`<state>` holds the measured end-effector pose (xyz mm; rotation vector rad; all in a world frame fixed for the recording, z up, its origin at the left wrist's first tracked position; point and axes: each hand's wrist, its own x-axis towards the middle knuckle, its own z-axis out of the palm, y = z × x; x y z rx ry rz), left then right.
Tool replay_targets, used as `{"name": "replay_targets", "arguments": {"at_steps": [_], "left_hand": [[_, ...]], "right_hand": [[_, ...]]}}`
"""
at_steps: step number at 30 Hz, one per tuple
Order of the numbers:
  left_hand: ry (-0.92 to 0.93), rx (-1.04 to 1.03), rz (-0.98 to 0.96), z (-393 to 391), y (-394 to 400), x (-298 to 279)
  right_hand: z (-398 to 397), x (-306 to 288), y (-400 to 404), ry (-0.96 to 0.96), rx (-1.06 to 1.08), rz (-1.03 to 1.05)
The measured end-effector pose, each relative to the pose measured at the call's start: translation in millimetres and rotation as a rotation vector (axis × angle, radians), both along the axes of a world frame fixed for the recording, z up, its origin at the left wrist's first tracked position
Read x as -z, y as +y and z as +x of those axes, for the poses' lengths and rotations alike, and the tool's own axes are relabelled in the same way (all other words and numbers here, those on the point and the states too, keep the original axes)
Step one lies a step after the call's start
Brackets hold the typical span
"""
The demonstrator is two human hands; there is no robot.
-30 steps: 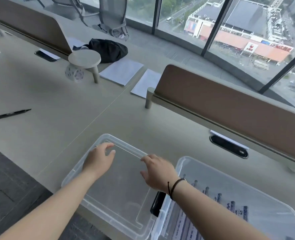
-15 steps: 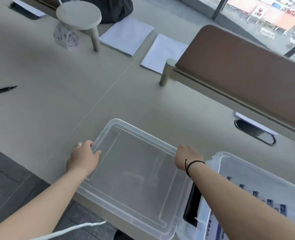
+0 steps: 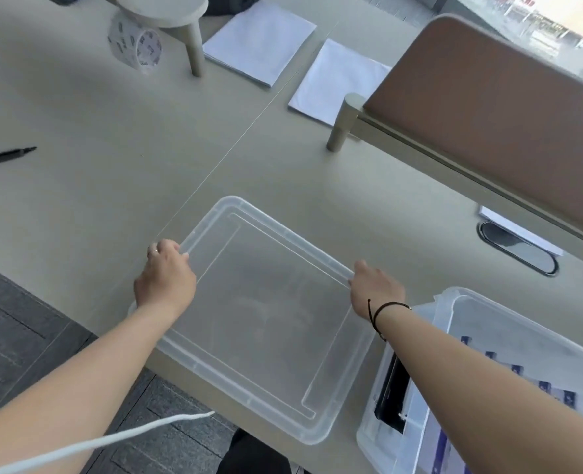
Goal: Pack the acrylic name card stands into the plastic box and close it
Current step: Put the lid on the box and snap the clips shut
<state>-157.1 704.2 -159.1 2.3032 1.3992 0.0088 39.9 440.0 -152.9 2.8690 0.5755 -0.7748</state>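
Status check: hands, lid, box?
Left hand and right hand grip opposite edges of lid, flat on desk. Box open at right, cards inside. Nothing blocking.

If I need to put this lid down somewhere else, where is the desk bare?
Widest bare patch: the desk between the pen, tape roll and lid. A smaller patch lies between the lid's far edge, the paper sheets and the divider post. Crowded on the right: the plastic box sits close beside the lid, under the right hand.

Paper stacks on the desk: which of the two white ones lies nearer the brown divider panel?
The right-hand paper stack, whose corner reaches the brown divider panel; the other paper stack lies beside the round stand's leg.
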Motion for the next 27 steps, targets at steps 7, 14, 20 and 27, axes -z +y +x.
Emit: {"name": "replay_targets", "arguments": {"at_steps": [7, 14, 20, 27], "left_hand": [[-0.085, 0.039, 0.169, 20, 47, -61], [-0.081, 0.136, 0.221, 51, 60, -114], [-0.112, 0.266, 0.179, 86, -11, -125], [-0.083, 0.446, 0.108, 113, -127, -126]], "right_hand": [[5, -60, 22, -0.056, 0.111, 0.325], [29, -129, 3, -0.157, 0.3, 0.591], [41, -153, -80, -0.263, 0.397, 0.569], [45, -146, -205, -0.293, 0.525, 0.459]]}}
